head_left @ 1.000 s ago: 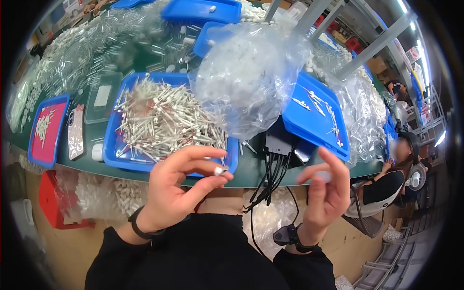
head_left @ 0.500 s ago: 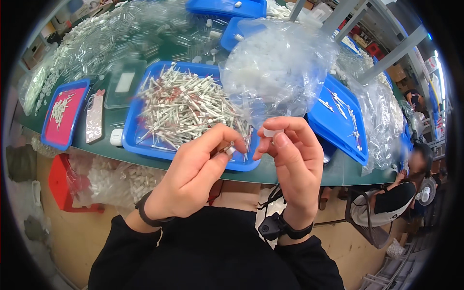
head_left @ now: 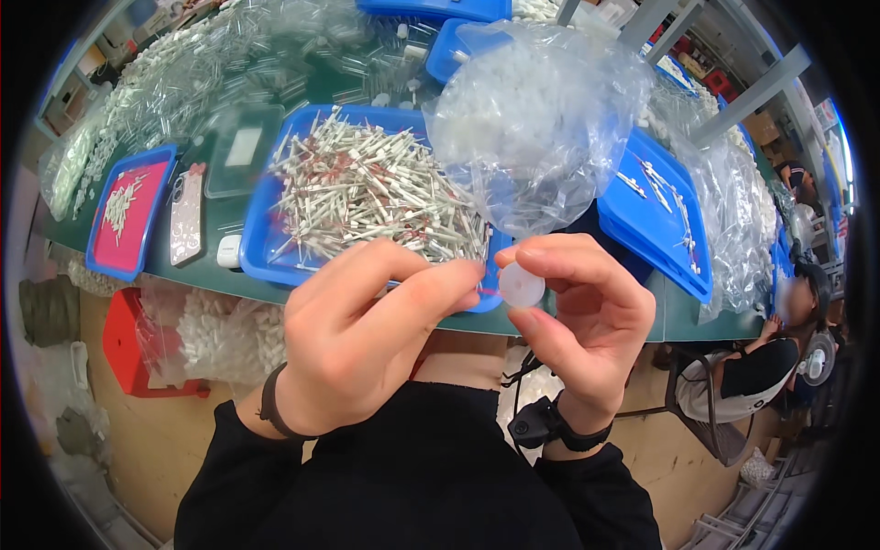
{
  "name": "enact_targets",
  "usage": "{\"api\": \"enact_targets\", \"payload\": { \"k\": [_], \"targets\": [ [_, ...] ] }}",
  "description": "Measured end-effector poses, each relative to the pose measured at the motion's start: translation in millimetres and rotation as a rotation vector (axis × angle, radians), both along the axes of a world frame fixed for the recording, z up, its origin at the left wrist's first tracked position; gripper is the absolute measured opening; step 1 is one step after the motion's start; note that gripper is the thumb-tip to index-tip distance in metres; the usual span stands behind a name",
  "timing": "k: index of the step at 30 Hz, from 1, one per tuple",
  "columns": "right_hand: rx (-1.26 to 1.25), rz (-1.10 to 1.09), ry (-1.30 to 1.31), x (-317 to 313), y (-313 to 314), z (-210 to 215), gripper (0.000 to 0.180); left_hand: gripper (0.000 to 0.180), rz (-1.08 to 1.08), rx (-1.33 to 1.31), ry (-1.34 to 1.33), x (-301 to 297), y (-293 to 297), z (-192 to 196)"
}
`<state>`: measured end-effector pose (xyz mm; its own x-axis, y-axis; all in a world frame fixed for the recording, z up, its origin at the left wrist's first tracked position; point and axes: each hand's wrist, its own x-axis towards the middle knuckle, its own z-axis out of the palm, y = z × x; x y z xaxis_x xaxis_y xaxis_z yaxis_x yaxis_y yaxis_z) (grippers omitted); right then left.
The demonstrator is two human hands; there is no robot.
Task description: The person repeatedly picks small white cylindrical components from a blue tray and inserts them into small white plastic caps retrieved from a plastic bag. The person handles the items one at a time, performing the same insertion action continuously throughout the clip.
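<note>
In front of my body, over the table's near edge, both hands are close together. My right hand (head_left: 591,321) pinches a round, translucent white cap (head_left: 522,286) between thumb and fingers, its flat face turned toward me. My left hand (head_left: 367,335) is closed with its fingertips pressed together. From them a thin reddish stick (head_left: 489,291) points at the cap; the rest of the stick is hidden by my fingers, and I cannot tell whether it touches the cap. Just beyond my left hand, a blue tray (head_left: 259,247) holds a heap of thin white sticks (head_left: 376,188) with some red parts.
A clear bag of white caps (head_left: 541,115) stands behind my right hand, beside tilted blue trays (head_left: 655,215). Leftward lie a phone (head_left: 186,218), a white case (head_left: 229,251) and a blue-rimmed tray (head_left: 137,215). A red stool (head_left: 128,344) is below; a person (head_left: 747,367) sits at right.
My hands have come closer together. The cap in my right hand has turned from edge-on to face-on, and the thin stick at my left fingertips now points toward it.
</note>
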<state>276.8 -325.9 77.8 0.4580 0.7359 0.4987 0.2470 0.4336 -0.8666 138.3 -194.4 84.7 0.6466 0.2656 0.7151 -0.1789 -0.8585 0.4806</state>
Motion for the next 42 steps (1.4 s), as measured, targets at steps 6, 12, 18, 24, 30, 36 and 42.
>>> {"api": "enact_targets", "payload": {
  "k": [6,12,18,24,30,36,42],
  "targets": [
    [0.004,0.034,0.024,-2,0,-2,0.036,0.017,0.097,0.241,0.057,-5,-1,-1],
    [-0.008,0.03,0.048,-6,-1,-4,0.037,0.028,0.114,0.328,0.115,-9,0,2],
    [-0.022,-0.031,-0.133,-3,1,-7,0.037,0.038,0.111,0.362,0.125,-11,2,1],
    [-0.055,-0.066,-0.285,-2,4,-8,0.037,0.036,0.114,0.402,0.062,-7,7,-10],
    [-0.121,-0.133,-0.281,-3,2,-12,0.034,0.03,-0.017,0.185,0.189,-7,4,-8],
    [-0.127,-0.086,-0.289,3,-2,-12,0.031,0.027,-0.11,-0.249,0.149,0,-2,-11],
    [-0.134,-0.065,-0.285,4,-1,-15,0.03,0.027,-0.121,-0.014,0.144,-5,14,-15]
  ]
}}
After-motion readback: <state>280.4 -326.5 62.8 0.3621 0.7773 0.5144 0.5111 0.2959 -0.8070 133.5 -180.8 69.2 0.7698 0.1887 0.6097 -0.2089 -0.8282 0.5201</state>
